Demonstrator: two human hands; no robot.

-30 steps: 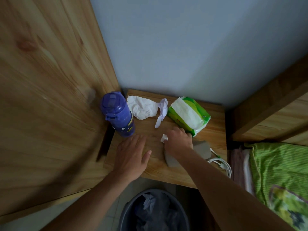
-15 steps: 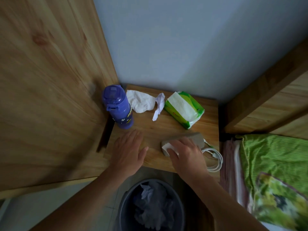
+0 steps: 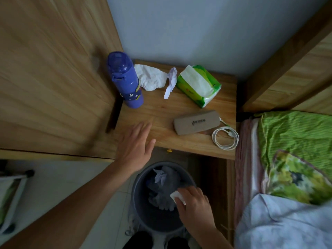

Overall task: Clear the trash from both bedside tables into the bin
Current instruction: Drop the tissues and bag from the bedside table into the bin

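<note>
A small white scrap of paper is pinched in the fingers of the right hand, and it sticks out past the fingertips. The hand and the scrap are over the open top of the grey bin, near its right rim. The bin on the floor has crumpled tissues inside.

The left hand lies flat with fingers spread on the front left edge of the wooden bedside table, holding nothing.

At the back of the table lie a big crumpled white tissue and, just beside it, a twisted strip of paper. A purple bottle stands on the left, touching the big tissue. A green pack of tissues, a brown case and a coiled white cable are on the right. A bed with a green cover is beside the table.
</note>
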